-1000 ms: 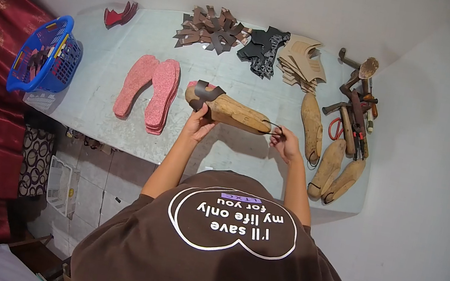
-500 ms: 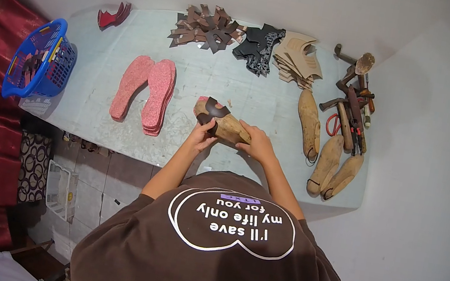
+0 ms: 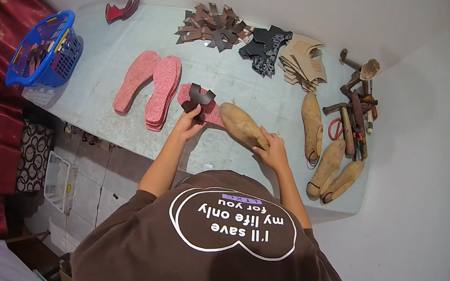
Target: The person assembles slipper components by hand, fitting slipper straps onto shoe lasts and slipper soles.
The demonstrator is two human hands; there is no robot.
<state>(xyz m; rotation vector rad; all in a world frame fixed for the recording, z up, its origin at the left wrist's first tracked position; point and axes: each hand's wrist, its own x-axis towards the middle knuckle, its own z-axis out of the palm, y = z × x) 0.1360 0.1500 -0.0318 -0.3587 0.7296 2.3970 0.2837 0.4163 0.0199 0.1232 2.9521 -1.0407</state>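
Note:
In the head view my left hand (image 3: 189, 124) is closed on a sandal, a pink speckled sole (image 3: 214, 115) with a dark brown strap upper (image 3: 203, 95) arching over it. My right hand (image 3: 274, 151) grips the narrower end of a wooden shoe last (image 3: 242, 124). The last's rounded end lies just right of the strap and overlaps the sole in this view. To the left, two piles of pink soles (image 3: 163, 91) rest on the table.
Brown strap pieces (image 3: 211, 26), black cut pieces (image 3: 265, 51) and beige pieces (image 3: 302, 64) line the table's back. At right lie more wooden lasts (image 3: 312, 126), hammers (image 3: 347, 122) and red-handled scissors (image 3: 335, 128). A blue basket (image 3: 61, 68) stands at the left edge.
The wooden last has come out of the strap and moved right with my right hand. My left hand has shifted left with the sandal, baring its pink sole.

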